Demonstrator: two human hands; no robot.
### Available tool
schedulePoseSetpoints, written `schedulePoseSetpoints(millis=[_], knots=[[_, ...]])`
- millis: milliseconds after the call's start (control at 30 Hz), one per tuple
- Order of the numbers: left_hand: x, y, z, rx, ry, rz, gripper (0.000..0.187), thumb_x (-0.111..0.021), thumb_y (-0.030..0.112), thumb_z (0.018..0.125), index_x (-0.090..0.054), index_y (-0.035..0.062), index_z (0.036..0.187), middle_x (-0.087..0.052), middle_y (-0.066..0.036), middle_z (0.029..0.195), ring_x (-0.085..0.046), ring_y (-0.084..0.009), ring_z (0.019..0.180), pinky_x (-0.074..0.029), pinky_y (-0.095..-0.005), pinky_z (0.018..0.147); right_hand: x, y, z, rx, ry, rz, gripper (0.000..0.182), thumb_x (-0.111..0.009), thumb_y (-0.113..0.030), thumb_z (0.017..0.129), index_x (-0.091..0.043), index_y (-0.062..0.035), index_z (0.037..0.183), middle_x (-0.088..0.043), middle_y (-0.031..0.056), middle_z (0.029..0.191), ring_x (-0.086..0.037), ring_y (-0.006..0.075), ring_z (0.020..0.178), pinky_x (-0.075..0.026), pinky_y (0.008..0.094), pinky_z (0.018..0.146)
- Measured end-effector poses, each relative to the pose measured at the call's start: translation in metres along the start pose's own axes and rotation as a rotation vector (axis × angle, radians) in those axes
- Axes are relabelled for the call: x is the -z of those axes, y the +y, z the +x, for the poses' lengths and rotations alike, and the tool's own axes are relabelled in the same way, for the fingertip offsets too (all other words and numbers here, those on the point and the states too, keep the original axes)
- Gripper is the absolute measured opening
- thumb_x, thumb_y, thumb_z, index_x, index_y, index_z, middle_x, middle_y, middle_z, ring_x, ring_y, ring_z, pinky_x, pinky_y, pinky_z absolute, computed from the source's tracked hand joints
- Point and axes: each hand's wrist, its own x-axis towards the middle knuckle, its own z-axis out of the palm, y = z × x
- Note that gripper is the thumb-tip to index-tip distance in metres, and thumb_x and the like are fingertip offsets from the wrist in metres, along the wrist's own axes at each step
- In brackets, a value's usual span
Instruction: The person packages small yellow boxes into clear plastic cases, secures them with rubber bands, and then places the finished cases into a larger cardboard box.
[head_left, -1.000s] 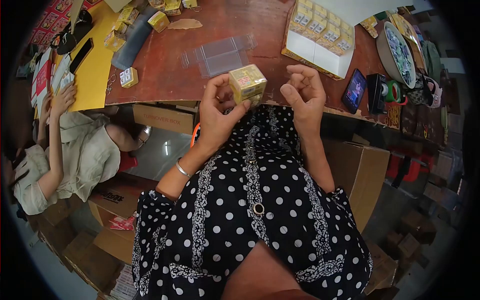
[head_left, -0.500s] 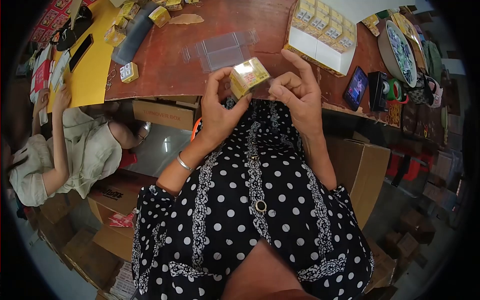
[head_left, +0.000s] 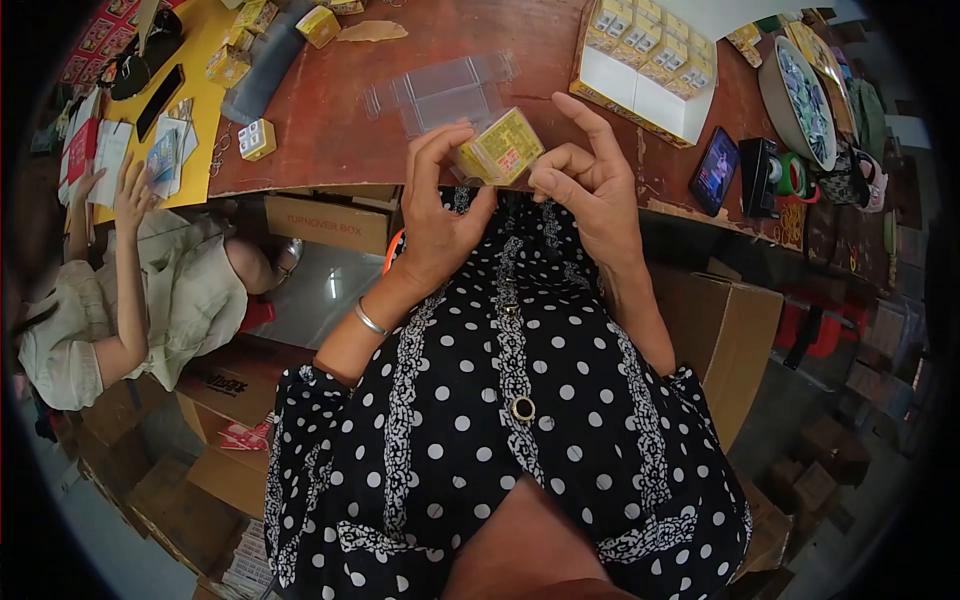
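Note:
A small yellow box [head_left: 508, 146] with a shiny, clear plastic surface is held up just over the table's near edge. My left hand [head_left: 438, 205] grips its left side between thumb and fingers. At its lower right corner, my right hand [head_left: 592, 190] pinches with the thumb and bent fingers, while the index finger points up. What exactly lies under the right fingertips is partly hidden. Just behind the box, an unfolded clear plastic case [head_left: 450, 95] lies flat on the table.
A display carton [head_left: 650, 115] partly filled with yellow boxes stands back right. Near it are a phone [head_left: 714, 172], a tape roll [head_left: 792, 182] and a basin [head_left: 803, 105]. At left, a keychain box [head_left: 257, 140] lies near a co-worker's hand [head_left: 132, 195] and cards [head_left: 165, 155].
The yellow box has been turned in my hands, so a printed face now points up toward me. At left, the co-worker's hands have shifted and more cards show on the yellow sheet.

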Motion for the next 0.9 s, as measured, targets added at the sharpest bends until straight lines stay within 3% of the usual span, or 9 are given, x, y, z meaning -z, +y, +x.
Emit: schedulePoseSetpoints(millis=[200,600,900], knots=[[-0.0003,0.0029,0.0018,-0.079,0.03,0.054,0.057,-0.075,-0.006,0.075,-0.053,0.0016,0.127,-0.055,-0.018,0.129,-0.057,-0.0353,0.124,-0.05,-0.0388,0.1,0.0005,0.0,-0.0005,-0.042,-0.014,0.024,0.072,-0.07,-0.002,0.091,-0.032,-0.0003,0.153,-0.065,0.0046,0.086,-0.061,0.0083,0.078,-0.05,0.0205,0.071],[0.003,0.0053,0.0023,-0.182,-0.006,0.101,0.057,-0.075,-0.008,0.075,-0.052,0.0018,0.126,-0.054,-0.019,0.129,-0.055,-0.0383,0.127,-0.049,-0.0441,0.104,0.0075,-0.0008,-0.0004,-0.125,-0.069,0.028,0.073,-0.071,-0.003,0.091,-0.032,0.0005,0.152,-0.065,0.0048,0.084,-0.061,0.009,0.075,-0.05,0.0212,0.071],[0.0024,0.0055,0.0031,-0.27,-0.019,0.122,0.058,-0.075,-0.008,0.075,-0.052,0.0022,0.127,-0.054,-0.018,0.13,-0.055,-0.0375,0.128,-0.056,-0.0378,0.092,0.0058,0.001,0.0,-0.146,-0.06,0.032,0.067,-0.072,-0.01,0.092,-0.038,-0.0007,0.149,-0.064,0.0038,0.084,-0.061,0.0078,0.076,-0.051,0.0216,0.069]])
